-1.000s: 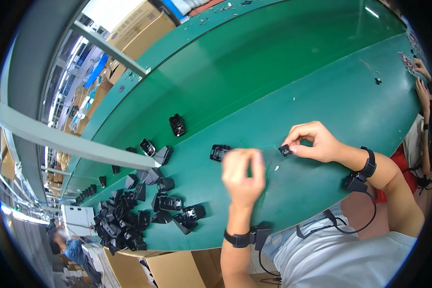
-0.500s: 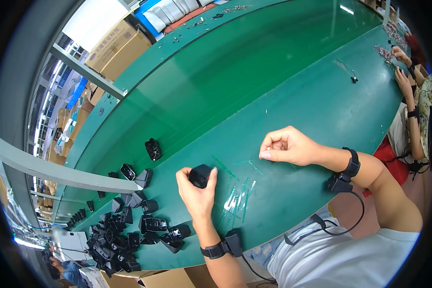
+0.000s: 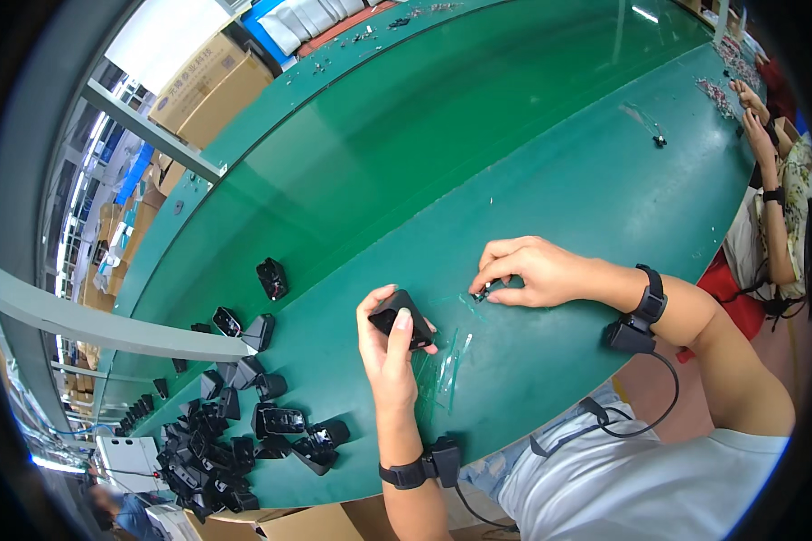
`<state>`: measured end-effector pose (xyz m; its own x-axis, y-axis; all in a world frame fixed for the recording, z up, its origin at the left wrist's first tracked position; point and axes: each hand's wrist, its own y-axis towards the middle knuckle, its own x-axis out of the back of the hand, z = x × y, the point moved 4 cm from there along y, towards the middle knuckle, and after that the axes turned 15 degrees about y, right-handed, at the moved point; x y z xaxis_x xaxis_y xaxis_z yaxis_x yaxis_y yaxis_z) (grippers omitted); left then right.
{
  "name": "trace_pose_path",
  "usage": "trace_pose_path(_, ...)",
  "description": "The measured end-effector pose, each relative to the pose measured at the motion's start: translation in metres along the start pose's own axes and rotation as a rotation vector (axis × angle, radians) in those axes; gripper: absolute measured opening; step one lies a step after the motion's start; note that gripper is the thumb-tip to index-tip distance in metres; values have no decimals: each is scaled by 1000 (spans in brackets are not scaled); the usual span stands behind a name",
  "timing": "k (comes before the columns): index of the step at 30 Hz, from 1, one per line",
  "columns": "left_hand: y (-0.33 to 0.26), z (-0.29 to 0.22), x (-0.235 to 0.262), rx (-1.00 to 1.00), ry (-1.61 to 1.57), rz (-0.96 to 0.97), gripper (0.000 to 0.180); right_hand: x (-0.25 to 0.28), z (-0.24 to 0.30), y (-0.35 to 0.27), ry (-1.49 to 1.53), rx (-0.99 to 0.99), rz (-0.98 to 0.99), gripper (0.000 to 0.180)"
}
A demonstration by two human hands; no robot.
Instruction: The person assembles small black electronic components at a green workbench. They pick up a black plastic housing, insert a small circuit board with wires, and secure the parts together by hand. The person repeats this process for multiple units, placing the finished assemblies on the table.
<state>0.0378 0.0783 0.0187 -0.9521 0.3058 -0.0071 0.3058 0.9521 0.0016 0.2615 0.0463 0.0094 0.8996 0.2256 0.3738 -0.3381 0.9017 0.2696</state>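
Note:
My left hand [image 3: 391, 347] is wrapped round a black plastic housing [image 3: 410, 316], thumb across its front, holding it above the table. To the right, my right hand [image 3: 532, 275] is bent low over the green surface, its thumb and fingertips closing on a small dark part [image 3: 481, 294] whose kind is too small to tell. Thin clear strips [image 3: 448, 371] lie on the table just below and between the hands. A heap of black plastic housings [image 3: 203, 451] sits to the left, with several loose ones [image 3: 280, 420] at its near side.
A sunken green belt [image 3: 361, 180] runs beyond the table, carrying a black housing [image 3: 272, 279]. A grey metal bar [image 3: 108, 316] crosses at left. At the far right, a co-worker's hands [image 3: 756, 117] are by a pile of small parts [image 3: 717, 97]. Cardboard boxes [image 3: 212, 90] stand at the back.
My left hand has turned the housing and brought it slightly right and up. The fingers of my right hand have come down to the table, where a small dark part now shows at their tips.

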Motion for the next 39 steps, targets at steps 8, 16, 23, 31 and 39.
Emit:
trace_pose_path(8, -3, 10, -6, 53, -68, 177, 37, -3, 7, 0, -124, -14, -3, 10)
trace_pose_path(16, -4, 5, -18, 45, -153, 338, 65, 9, 25, 3, 82, 52, -262, 8)
trace_pose_path(23, -10, 7, -30, -38, -213, 407, 70, -16, 51, -9, 149, 187, -193, 10)
trace_pose_path(31, -10, 7, -29, -30, -248, 331, 71, -14, 45, -14, 197, 144, -275, 11)
trace_pose_path(39, -9, 18, -32, -62, -164, 365, 70, -24, 47, -13, 133, 184, -332, 9)
